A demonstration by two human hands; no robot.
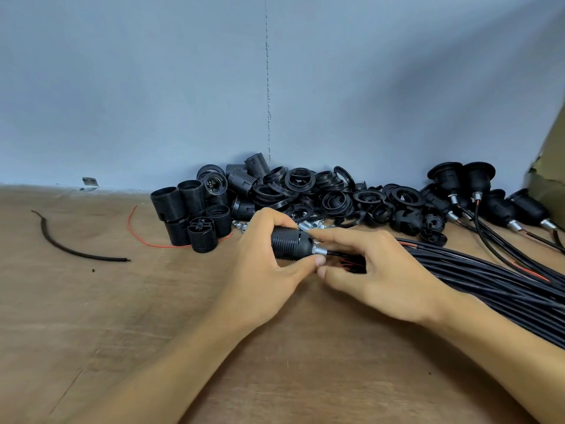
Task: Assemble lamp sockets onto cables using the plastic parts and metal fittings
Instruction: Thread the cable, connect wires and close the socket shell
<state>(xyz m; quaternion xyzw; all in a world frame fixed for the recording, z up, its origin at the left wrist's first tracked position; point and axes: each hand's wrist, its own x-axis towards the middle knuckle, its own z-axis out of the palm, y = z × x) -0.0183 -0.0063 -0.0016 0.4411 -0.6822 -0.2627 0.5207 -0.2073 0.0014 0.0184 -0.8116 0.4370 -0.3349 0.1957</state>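
- Your left forearm (159, 374) and right forearm (504, 356) come in from the near edge and converge over the middle of the brown table (107, 332).
- Your left hand (263, 270) wraps the black ribbed socket (290, 244): fingers curl over the top and the thumb is underneath, its tip touching the fitting end.
- The socket is held clear of the table, in front of the parts pile. Its long axis runs left to right, with the domed cap end to the right.
- A threaded metal fitting (319, 250) projects from that right end, and the black cable (339, 254) leaves it on the same line, going right.
- Your right hand (382, 276) closes round the cable just beside the fitting. The forefinger reaches out over the cap and the thumb lies below; how firmly it grips cannot be told.
- Judgement: the fitting lies right of the left grip, so the right hand is nearer for any tightening or pulling through. Keep cable and socket in line to avoid kinking.
- Loose socket bodies (189, 209), rings (305, 188) and small nuts (241, 226) lie far left of centre; finished sockets (477, 185) lie far right, and the cable bundle (489, 280) lies right.
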